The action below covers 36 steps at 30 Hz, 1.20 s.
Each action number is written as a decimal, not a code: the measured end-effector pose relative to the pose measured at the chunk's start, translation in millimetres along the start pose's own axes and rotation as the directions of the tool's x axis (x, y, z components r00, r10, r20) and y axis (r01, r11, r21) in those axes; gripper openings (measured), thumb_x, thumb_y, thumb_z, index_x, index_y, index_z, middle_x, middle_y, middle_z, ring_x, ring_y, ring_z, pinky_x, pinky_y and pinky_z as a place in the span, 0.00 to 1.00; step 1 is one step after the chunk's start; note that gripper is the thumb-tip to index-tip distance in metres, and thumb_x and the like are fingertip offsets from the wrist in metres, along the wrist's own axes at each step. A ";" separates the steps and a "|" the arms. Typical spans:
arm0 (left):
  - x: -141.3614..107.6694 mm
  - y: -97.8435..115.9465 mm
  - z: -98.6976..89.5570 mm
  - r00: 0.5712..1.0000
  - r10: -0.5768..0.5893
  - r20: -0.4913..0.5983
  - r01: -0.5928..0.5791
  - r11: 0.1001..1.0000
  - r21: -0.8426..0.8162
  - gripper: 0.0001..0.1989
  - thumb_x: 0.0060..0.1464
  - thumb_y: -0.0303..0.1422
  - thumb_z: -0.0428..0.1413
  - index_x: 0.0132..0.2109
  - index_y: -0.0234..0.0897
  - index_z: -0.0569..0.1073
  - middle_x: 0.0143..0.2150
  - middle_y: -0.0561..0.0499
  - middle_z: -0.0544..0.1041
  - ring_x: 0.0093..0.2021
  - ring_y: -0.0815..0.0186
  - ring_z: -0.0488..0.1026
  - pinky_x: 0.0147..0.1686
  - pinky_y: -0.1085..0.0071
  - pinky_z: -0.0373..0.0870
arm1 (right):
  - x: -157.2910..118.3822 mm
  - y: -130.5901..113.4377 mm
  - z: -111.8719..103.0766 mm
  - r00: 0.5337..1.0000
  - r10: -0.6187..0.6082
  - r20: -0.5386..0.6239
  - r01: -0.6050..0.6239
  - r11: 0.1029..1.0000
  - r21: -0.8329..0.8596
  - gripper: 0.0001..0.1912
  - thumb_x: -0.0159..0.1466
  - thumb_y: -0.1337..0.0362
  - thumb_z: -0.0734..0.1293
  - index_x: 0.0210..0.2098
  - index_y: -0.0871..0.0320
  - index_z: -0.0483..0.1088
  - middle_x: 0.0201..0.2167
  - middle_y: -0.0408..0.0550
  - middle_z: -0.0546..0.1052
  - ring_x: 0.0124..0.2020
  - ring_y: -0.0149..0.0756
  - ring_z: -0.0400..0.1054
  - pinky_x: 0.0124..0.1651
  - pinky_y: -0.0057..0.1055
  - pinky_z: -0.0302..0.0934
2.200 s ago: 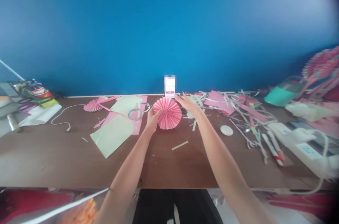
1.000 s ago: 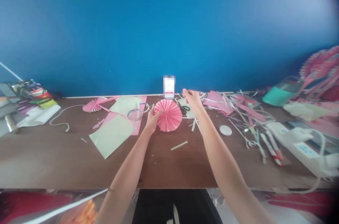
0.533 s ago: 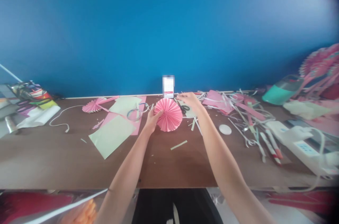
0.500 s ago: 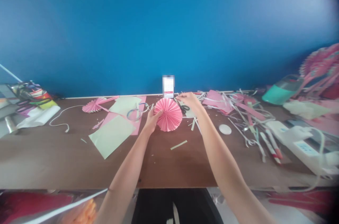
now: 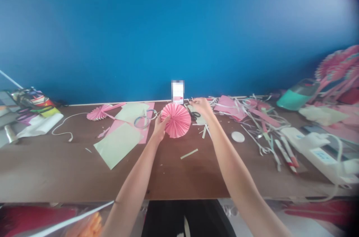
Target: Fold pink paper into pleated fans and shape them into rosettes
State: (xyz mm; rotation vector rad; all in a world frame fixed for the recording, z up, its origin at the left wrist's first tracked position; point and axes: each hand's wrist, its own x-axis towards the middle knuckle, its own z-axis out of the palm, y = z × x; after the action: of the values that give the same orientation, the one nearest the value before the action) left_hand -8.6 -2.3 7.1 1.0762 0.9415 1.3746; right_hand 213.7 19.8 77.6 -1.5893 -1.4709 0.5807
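Note:
A round pleated pink paper rosette (image 5: 177, 122) is held up over the table, its folds fanning out from the centre. My left hand (image 5: 159, 126) grips its left edge, thumb on the front face. To the right of the rosette, my right hand (image 5: 202, 106) is raised with its fingertips pinched together; anything between them is too small to make out. Dark-handled scissors (image 5: 194, 114) lie just below that hand, partly hidden. Behind the rosette a phone (image 5: 177, 93) leans upright against the blue wall.
Pale green paper (image 5: 117, 145), a pink pleated fan (image 5: 98, 113) and tape rolls (image 5: 141, 121) lie leftward. On the right are paper scraps (image 5: 230, 107), a white disc (image 5: 238, 137), markers (image 5: 286, 154), a power strip (image 5: 314, 151) and a teal container (image 5: 297, 95).
The rosette and my left hand have shifted slightly left. My right hand has moved a little away from the rosette, fingertips still pinched.

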 end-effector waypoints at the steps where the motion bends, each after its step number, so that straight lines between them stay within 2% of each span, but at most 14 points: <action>1: 0.5 -1.3 -0.4 1.000 0.015 0.015 -0.014 1.000 -0.007 0.20 0.43 0.42 0.65 0.42 0.39 0.72 0.34 0.52 0.75 0.38 0.66 0.74 0.43 0.69 0.68 | 1.8 1.0 0.6 1.000 -0.019 -0.021 0.018 0.999 -0.043 0.11 0.58 0.60 0.67 0.35 0.60 0.75 0.39 0.53 0.78 0.38 0.40 0.72 0.40 0.32 0.62; 3: 1.9 -4.2 -1.6 0.999 0.036 0.032 -0.036 0.999 -0.016 0.20 0.43 0.42 0.65 0.42 0.39 0.72 0.34 0.52 0.74 0.38 0.67 0.73 0.42 0.70 0.68 | 4.0 0.6 1.2 0.998 -0.051 -0.042 0.045 0.992 -0.114 0.09 0.57 0.63 0.67 0.35 0.60 0.75 0.42 0.53 0.77 0.40 0.40 0.71 0.40 0.31 0.61; 5: 3.5 -7.1 -3.0 0.999 0.036 -0.002 -0.036 0.999 -0.006 0.19 0.44 0.42 0.64 0.41 0.39 0.71 0.35 0.52 0.74 0.37 0.68 0.73 0.40 0.71 0.68 | 3.0 -3.5 0.2 0.996 -0.061 -0.064 0.048 0.982 -0.182 0.09 0.60 0.61 0.65 0.30 0.60 0.74 0.36 0.54 0.77 0.35 0.40 0.70 0.37 0.32 0.60; 7: 4.9 -9.1 -4.1 0.998 0.016 -0.061 -0.015 1.000 0.010 0.18 0.45 0.43 0.63 0.40 0.38 0.70 0.35 0.52 0.74 0.35 0.69 0.72 0.38 0.72 0.67 | -1.2 -10.6 -1.6 0.993 -0.084 -0.077 0.063 0.969 -0.240 0.17 0.63 0.57 0.62 0.24 0.60 0.72 0.27 0.53 0.75 0.29 0.40 0.68 0.34 0.32 0.57; 9: 5.8 -9.2 -4.3 0.994 -0.008 -0.110 0.009 1.000 0.005 0.18 0.45 0.43 0.64 0.39 0.38 0.70 0.36 0.52 0.74 0.36 0.69 0.73 0.38 0.72 0.67 | -7.3 -19.1 -2.3 0.985 -0.172 -0.023 0.161 0.956 -0.244 0.16 0.64 0.57 0.62 0.26 0.60 0.73 0.26 0.51 0.75 0.28 0.38 0.67 0.32 0.31 0.56; 11: 5.8 -7.7 -3.8 0.992 -0.007 -0.128 0.005 1.000 -0.018 0.18 0.45 0.42 0.64 0.40 0.38 0.70 0.37 0.50 0.76 0.38 0.67 0.74 0.39 0.71 0.68 | -14.2 -27.6 0.7 0.936 -0.331 0.120 0.349 0.918 -0.191 0.09 0.62 0.60 0.65 0.36 0.58 0.74 0.32 0.49 0.77 0.31 0.36 0.68 0.33 0.29 0.56; 13: 5.4 -5.7 -3.2 0.991 0.014 -0.135 -0.018 0.999 -0.034 0.18 0.44 0.42 0.64 0.40 0.38 0.71 0.39 0.49 0.76 0.39 0.65 0.74 0.40 0.70 0.68 | -20.8 -35.0 8.8 0.846 -0.452 0.284 0.503 0.853 -0.141 0.10 0.62 0.63 0.65 0.42 0.55 0.73 0.38 0.47 0.77 0.34 0.34 0.68 0.35 0.28 0.57; 15: 5.3 -4.7 -3.1 0.988 0.014 -0.152 -0.021 0.999 -0.045 0.17 0.44 0.42 0.65 0.38 0.38 0.72 0.38 0.50 0.77 0.38 0.65 0.74 0.40 0.69 0.68 | -26.3 -40.2 20.9 0.790 -0.479 0.383 0.574 0.797 -0.187 0.07 0.62 0.63 0.66 0.39 0.56 0.74 0.40 0.47 0.76 0.38 0.35 0.68 0.37 0.28 0.58; 18: 6.5 -5.6 -3.8 0.984 -0.011 -0.180 -0.008 0.995 -0.101 0.17 0.43 0.41 0.65 0.37 0.38 0.72 0.35 0.51 0.77 0.36 0.65 0.74 0.38 0.69 0.68 | -31.2 -42.6 39.2 0.754 -0.493 0.435 0.637 0.710 -0.299 0.07 0.62 0.66 0.65 0.39 0.56 0.74 0.43 0.49 0.74 0.44 0.39 0.67 0.39 0.29 0.60; 20: 7.4 -6.7 -4.2 0.985 -0.005 -0.172 -0.019 0.990 -0.140 0.18 0.42 0.40 0.66 0.38 0.38 0.72 0.36 0.50 0.77 0.36 0.65 0.75 0.38 0.69 0.68 | -32.1 -41.2 46.9 0.750 -0.507 0.426 0.654 0.669 -0.354 0.07 0.63 0.67 0.63 0.39 0.57 0.73 0.44 0.50 0.73 0.45 0.40 0.66 0.40 0.30 0.60; 23: 7.6 -7.8 -3.8 0.994 0.052 -0.098 -0.067 0.986 -0.155 0.18 0.43 0.40 0.65 0.40 0.36 0.73 0.39 0.47 0.78 0.39 0.62 0.75 0.41 0.67 0.69 | -32.2 -38.3 50.7 0.765 -0.494 0.414 0.641 0.650 -0.408 0.07 0.61 0.68 0.63 0.38 0.58 0.72 0.44 0.52 0.73 0.45 0.41 0.66 0.40 0.31 0.60; 27: 6.3 -7.6 -1.8 0.995 0.095 -0.018 -0.096 0.982 -0.160 0.17 0.46 0.39 0.64 0.43 0.35 0.75 0.42 0.45 0.78 0.41 0.60 0.76 0.43 0.64 0.69 | -34.5 -38.1 51.7 0.774 -0.492 0.398 0.630 0.658 -0.413 0.17 0.56 0.72 0.64 0.45 0.58 0.68 0.46 0.52 0.72 0.46 0.42 0.65 0.44 0.34 0.60; 30: 5.1 -7.1 0.1 0.994 0.113 -0.008 -0.113 0.979 -0.172 0.16 0.47 0.37 0.64 0.43 0.36 0.74 0.42 0.46 0.78 0.41 0.61 0.76 0.44 0.65 0.69 | -37.2 -39.3 54.7 0.771 -0.502 0.393 0.634 0.664 -0.397 0.21 0.54 0.73 0.63 0.48 0.57 0.65 0.47 0.51 0.72 0.47 0.43 0.65 0.47 0.36 0.60; 36: 5.4 -8.8 0.5 0.989 0.133 -0.066 -0.141 0.978 -0.151 0.19 0.46 0.37 0.64 0.46 0.38 0.73 0.43 0.46 0.77 0.43 0.61 0.75 0.45 0.65 0.68 | -35.1 -33.7 61.8 0.748 -0.516 0.418 0.659 0.651 -0.376 0.21 0.54 0.74 0.62 0.48 0.58 0.66 0.50 0.52 0.71 0.51 0.43 0.64 0.51 0.38 0.58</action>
State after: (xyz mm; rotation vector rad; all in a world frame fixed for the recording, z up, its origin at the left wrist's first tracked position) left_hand -5.7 3.8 -0.6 1.0036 0.7966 1.5716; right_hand 138.3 0.9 66.3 -1.2747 -2.3789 0.0053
